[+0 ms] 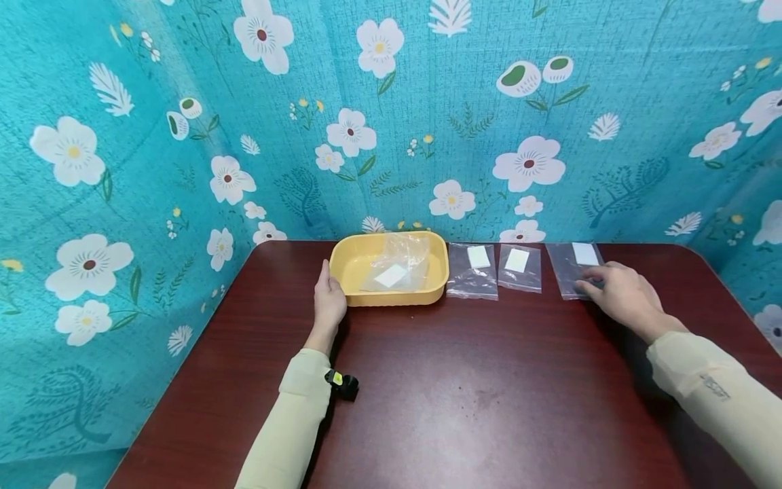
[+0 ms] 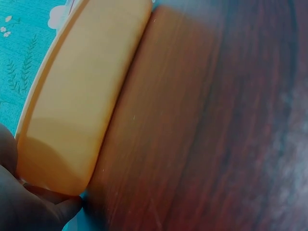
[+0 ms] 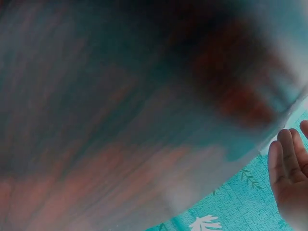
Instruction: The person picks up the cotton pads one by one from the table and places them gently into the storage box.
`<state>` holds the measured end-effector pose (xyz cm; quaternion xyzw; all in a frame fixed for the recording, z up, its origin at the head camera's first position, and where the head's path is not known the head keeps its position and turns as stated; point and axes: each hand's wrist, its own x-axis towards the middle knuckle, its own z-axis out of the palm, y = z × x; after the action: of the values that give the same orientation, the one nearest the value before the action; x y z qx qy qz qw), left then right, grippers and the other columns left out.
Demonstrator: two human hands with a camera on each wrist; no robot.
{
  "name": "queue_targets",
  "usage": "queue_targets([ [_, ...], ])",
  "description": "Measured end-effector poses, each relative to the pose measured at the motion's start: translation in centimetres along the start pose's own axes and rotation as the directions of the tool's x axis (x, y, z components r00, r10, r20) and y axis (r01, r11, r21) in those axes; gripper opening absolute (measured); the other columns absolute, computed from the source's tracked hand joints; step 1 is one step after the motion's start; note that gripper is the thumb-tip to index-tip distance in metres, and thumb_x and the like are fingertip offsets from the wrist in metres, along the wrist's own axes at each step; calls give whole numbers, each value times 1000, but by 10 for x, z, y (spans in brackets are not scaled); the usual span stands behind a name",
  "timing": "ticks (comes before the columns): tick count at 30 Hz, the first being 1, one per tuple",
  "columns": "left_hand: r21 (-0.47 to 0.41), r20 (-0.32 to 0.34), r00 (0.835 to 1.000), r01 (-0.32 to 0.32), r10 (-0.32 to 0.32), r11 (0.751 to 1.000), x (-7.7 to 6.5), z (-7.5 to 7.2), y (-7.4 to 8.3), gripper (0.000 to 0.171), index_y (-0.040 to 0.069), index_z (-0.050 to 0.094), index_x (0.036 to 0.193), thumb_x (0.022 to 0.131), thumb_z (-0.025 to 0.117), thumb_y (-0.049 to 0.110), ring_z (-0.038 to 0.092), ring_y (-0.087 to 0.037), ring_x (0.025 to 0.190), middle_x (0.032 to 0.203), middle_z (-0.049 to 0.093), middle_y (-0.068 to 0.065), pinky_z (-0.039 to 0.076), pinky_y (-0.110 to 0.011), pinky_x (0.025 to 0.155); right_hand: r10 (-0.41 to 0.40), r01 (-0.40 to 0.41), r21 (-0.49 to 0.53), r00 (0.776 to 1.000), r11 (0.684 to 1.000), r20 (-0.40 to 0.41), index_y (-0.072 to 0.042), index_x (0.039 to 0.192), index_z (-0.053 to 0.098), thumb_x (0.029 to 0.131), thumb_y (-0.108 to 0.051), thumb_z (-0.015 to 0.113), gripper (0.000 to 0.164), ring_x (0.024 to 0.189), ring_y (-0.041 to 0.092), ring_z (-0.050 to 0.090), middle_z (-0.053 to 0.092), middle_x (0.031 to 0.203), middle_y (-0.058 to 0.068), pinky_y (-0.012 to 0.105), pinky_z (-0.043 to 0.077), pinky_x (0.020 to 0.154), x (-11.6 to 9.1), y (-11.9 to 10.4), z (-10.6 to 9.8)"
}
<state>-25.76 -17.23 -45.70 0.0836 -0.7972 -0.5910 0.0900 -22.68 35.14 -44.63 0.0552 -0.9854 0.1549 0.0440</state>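
The yellow tray (image 1: 349, 266) sits upright on the desk (image 1: 452, 373). The rightmost clear bag (image 1: 565, 272) lies flat, bearing a white rectangle (image 1: 586, 255).

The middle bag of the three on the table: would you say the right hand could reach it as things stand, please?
Probably yes: the right hand is at the rightmost bag, and nothing visible covers the middle bag or blocks the way.

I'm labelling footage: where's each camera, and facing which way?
Head: on the head, facing forward and down over tray and bags; left hand, right hand show.
Left wrist: on that wrist, facing tray and table; left hand shows.
Right wrist: on that wrist, facing blurred surface and cloth; right hand shows.
First two share the tray.
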Motion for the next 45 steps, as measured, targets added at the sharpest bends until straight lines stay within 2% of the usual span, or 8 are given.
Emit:
queue_targets([
  [13, -19, -5, 1000, -5, 5, 1000, 0, -3, 1, 52, 9, 14, 162, 111, 26, 11, 18, -21, 151, 166, 17, -7, 22, -37, 120, 28, -29, 12, 998, 1000, 55, 8, 124, 64, 94, -30, 71, 48, 100, 43, 55, 60, 113, 31, 65, 47, 82, 5, 4, 5],
  [20, -30, -15, 1000, 17, -17, 999, -1, -2, 1, 53, 12, 14, 162, 111, 26, 11, 17, -19, 151, 167, 16, -5, 22, -37, 120, 16, -16, 2, 998, 1000, 52, 9, 124, 64, 93, -27, 71, 47, 103, 45, 54, 59, 115, 32, 67, 45, 86, 5, 2, 4],
  [34, -34, -10, 1000, 25, -26, 999, -1, 0, 3, 53, 10, 14, 162, 111, 26, 11, 17, -19, 151, 166, 16, -6, 21, -36, 120, 29, -31, 33, 999, 999, 35, 6, 113, 72, 91, -20, 74, 34, 96, 42, 56, 61, 111, 30, 65, 47, 82, 4, 0, 3],
  [45, -31, -4, 1000, 8, -8, 999, -1, 1, 3, 52, 9, 14, 162, 111, 25, 11, 15, -19, 151, 167, 15, -7, 20, -36, 120, 27, -28, 51, 1000, 998, 14, 3, 104, 74, 91, -15, 75, 23, 89, 38, 57, 63, 102, 26, 61, 48, 77, 3, -1, 6],
])
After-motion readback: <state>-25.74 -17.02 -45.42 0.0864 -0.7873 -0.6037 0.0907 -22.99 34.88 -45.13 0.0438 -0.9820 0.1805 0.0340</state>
